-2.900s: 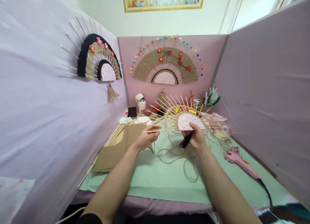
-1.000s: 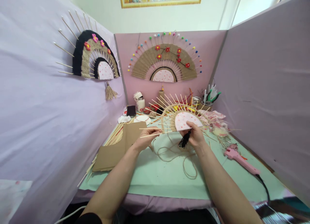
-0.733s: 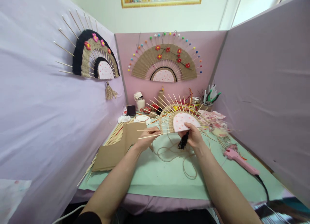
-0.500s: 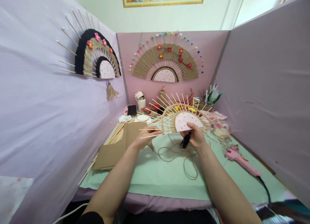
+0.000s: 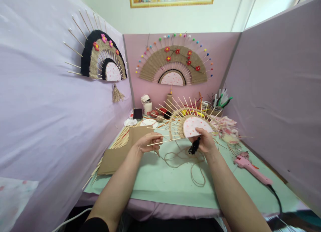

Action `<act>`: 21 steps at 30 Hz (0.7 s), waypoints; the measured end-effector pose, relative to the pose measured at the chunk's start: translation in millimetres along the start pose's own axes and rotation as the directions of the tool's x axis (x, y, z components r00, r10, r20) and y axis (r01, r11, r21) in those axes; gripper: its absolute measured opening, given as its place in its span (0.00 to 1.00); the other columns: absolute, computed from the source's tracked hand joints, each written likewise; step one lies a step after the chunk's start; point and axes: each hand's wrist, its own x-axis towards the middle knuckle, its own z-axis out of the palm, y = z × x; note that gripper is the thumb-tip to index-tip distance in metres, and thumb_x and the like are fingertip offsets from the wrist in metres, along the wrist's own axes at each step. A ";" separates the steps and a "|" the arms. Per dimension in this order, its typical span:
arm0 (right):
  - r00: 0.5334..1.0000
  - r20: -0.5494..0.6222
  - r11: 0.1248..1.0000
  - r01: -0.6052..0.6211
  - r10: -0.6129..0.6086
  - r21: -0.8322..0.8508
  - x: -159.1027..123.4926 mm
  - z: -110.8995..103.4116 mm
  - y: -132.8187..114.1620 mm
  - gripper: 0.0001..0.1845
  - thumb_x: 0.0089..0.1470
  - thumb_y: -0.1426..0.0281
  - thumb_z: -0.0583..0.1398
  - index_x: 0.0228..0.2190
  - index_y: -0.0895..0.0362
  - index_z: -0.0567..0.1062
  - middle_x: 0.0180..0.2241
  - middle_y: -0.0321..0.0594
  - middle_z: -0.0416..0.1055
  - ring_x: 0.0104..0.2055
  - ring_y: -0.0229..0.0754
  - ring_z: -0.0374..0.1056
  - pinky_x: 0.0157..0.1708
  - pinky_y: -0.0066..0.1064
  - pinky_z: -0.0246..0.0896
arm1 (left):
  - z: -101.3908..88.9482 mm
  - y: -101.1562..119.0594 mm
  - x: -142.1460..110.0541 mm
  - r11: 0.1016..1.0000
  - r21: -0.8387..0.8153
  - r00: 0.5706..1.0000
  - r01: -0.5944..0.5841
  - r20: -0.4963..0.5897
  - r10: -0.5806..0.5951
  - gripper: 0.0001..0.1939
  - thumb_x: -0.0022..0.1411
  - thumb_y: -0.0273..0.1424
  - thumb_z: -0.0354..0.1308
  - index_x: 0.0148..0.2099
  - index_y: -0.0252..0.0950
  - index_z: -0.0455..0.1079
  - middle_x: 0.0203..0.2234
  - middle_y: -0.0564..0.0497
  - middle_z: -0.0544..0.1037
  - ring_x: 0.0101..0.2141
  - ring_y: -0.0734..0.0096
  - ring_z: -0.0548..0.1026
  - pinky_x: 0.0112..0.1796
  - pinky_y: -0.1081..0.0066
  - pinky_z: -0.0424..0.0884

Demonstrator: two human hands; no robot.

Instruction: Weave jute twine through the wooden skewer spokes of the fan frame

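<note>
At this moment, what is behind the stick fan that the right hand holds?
Through the gaps in the stick fan I see a tan cone, probably twine, and a yellow item. The fan's dotted panel covers whatever is directly behind it; that I cannot tell.

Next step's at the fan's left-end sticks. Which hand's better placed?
Probably the left hand: it's right by those sticks. The right hand looks occupied, gripping the fan at its straight edge, beside the black tassel.
</note>
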 end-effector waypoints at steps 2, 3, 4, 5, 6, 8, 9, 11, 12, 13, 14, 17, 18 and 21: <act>1.000 0.001 1.000 0.000 0.000 0.001 1.3 -1.8 -0.4 0.11 0.42 0.78 0.59 0.31 0.55 0.71 0.25 0.33 0.76 0.25 0.38 0.73 0.28 0.32 0.73 | -3.5 1.2 0.0 0.997 -0.081 1.000 0.001 0.005 -0.001 0.09 0.52 0.29 0.60 0.25 0.29 0.65 0.17 0.57 0.54 0.18 0.84 0.55 0.18 0.81 0.51; 1.000 0.003 1.000 0.001 -0.001 0.001 1.8 -2.5 -0.5 0.11 0.42 0.78 0.59 0.31 0.55 0.71 0.25 0.33 0.76 0.25 0.38 0.73 0.29 0.32 0.73 | -4.8 2.1 -0.3 0.994 -0.111 1.000 -0.006 0.003 0.006 0.09 0.52 0.29 0.60 0.26 0.29 0.65 0.17 0.58 0.53 0.18 0.84 0.54 0.17 0.82 0.50; 1.000 0.006 1.000 0.001 -0.001 0.001 2.1 -3.0 -0.6 0.11 0.42 0.78 0.59 0.32 0.55 0.71 0.25 0.33 0.76 0.25 0.38 0.73 0.29 0.32 0.73 | -5.8 3.2 -0.9 0.991 -0.133 1.000 -0.024 -0.005 0.023 0.08 0.51 0.29 0.60 0.26 0.29 0.65 0.17 0.58 0.53 0.18 0.84 0.54 0.17 0.82 0.50; 1.000 0.011 1.000 0.001 -0.001 0.003 2.2 -3.3 -0.7 0.12 0.42 0.78 0.59 0.32 0.55 0.71 0.26 0.33 0.77 0.26 0.39 0.73 0.29 0.32 0.73 | -6.5 4.3 -1.8 0.988 -0.145 0.999 -0.050 -0.020 0.048 0.08 0.51 0.29 0.60 0.27 0.29 0.66 0.17 0.58 0.53 0.18 0.85 0.54 0.16 0.83 0.49; 1.000 0.013 1.000 0.002 -0.002 0.006 2.2 -3.2 -0.9 0.12 0.42 0.78 0.59 0.33 0.55 0.71 0.27 0.34 0.77 0.27 0.39 0.73 0.30 0.32 0.73 | -7.0 5.6 -2.8 0.986 -0.147 0.996 -0.083 -0.042 0.077 0.08 0.51 0.29 0.60 0.27 0.29 0.66 0.17 0.58 0.53 0.18 0.85 0.54 0.16 0.83 0.49; 1.000 0.013 1.000 0.009 -0.009 0.018 1.7 -2.6 -1.6 0.14 0.42 0.79 0.59 0.34 0.55 0.71 0.29 0.35 0.77 0.28 0.39 0.74 0.30 0.32 0.73 | -7.4 8.1 -5.0 0.980 -0.129 0.985 -0.153 -0.095 0.141 0.07 0.50 0.28 0.61 0.28 0.29 0.67 0.18 0.58 0.55 0.18 0.86 0.53 0.16 0.84 0.49; 1.000 0.015 1.000 0.016 -0.016 0.024 1.5 -2.2 -2.2 0.14 0.42 0.79 0.59 0.34 0.55 0.71 0.30 0.35 0.77 0.29 0.40 0.74 0.31 0.32 0.73 | -7.5 9.3 -6.1 0.977 -0.115 0.979 -0.181 -0.117 0.167 0.08 0.50 0.29 0.61 0.29 0.29 0.67 0.18 0.58 0.56 0.17 0.87 0.53 0.16 0.84 0.49; 0.999 0.013 0.999 0.029 -0.029 0.032 1.2 -1.8 -3.6 0.15 0.42 0.79 0.59 0.35 0.54 0.71 0.30 0.35 0.77 0.31 0.40 0.74 0.31 0.32 0.73 | -7.7 11.6 -8.0 0.971 -0.081 0.966 -0.224 -0.152 0.210 0.09 0.49 0.29 0.62 0.29 0.28 0.68 0.18 0.58 0.56 0.17 0.87 0.53 0.16 0.84 0.49; 0.999 0.011 0.999 0.033 -0.033 0.032 1.3 -1.9 -4.3 0.15 0.42 0.78 0.59 0.35 0.54 0.71 0.30 0.35 0.77 0.31 0.40 0.74 0.32 0.32 0.73 | -7.7 12.6 -8.8 0.967 -0.062 0.958 -0.246 -0.168 0.233 0.09 0.49 0.30 0.62 0.29 0.28 0.68 0.18 0.58 0.57 0.17 0.87 0.53 0.16 0.84 0.49; 0.999 0.008 0.999 0.035 -0.035 0.030 1.5 -2.2 -5.1 0.14 0.43 0.78 0.59 0.35 0.54 0.71 0.29 0.35 0.77 0.30 0.40 0.74 0.32 0.33 0.73 | -7.7 13.5 -9.6 0.962 -0.042 0.949 -0.268 -0.183 0.257 0.10 0.49 0.30 0.62 0.30 0.28 0.68 0.18 0.58 0.57 0.17 0.88 0.53 0.16 0.84 0.48; 0.999 0.003 0.999 0.034 -0.034 0.027 1.8 -2.6 -5.8 0.14 0.43 0.78 0.59 0.35 0.55 0.71 0.29 0.36 0.77 0.30 0.40 0.74 0.31 0.33 0.73 | -7.7 14.3 -10.3 0.956 -0.023 0.939 -0.292 -0.195 0.282 0.10 0.49 0.31 0.63 0.30 0.28 0.68 0.18 0.58 0.57 0.18 0.88 0.54 0.16 0.84 0.48; 1.000 -0.016 0.999 0.024 -0.023 0.022 3.1 -4.2 -7.3 0.13 0.43 0.78 0.59 0.34 0.56 0.71 0.28 0.37 0.77 0.29 0.41 0.74 0.30 0.34 0.73 | -7.9 17.0 -12.8 0.919 0.026 0.894 -0.393 -0.223 0.389 0.10 0.49 0.30 0.62 0.27 0.30 0.65 0.19 0.57 0.59 0.18 0.87 0.54 0.17 0.83 0.50; 1.000 -0.021 1.000 0.019 -0.019 0.020 3.4 -4.5 -7.5 0.13 0.43 0.78 0.59 0.34 0.56 0.71 0.29 0.37 0.77 0.29 0.41 0.74 0.30 0.34 0.73 | -8.1 17.9 -13.7 0.901 0.034 0.875 -0.432 -0.226 0.428 0.10 0.50 0.30 0.62 0.26 0.30 0.64 0.19 0.57 0.59 0.18 0.87 0.54 0.18 0.83 0.50; 1.000 -0.025 1.000 0.010 -0.010 0.006 3.5 -4.6 -7.3 0.13 0.43 0.78 0.59 0.34 0.56 0.71 0.28 0.37 0.77 0.29 0.41 0.74 0.30 0.35 0.73 | -9.6 20.4 -15.7 0.854 0.037 0.829 -0.519 -0.222 0.514 0.12 0.50 0.29 0.62 0.25 0.32 0.61 0.18 0.58 0.58 0.19 0.86 0.54 0.18 0.83 0.51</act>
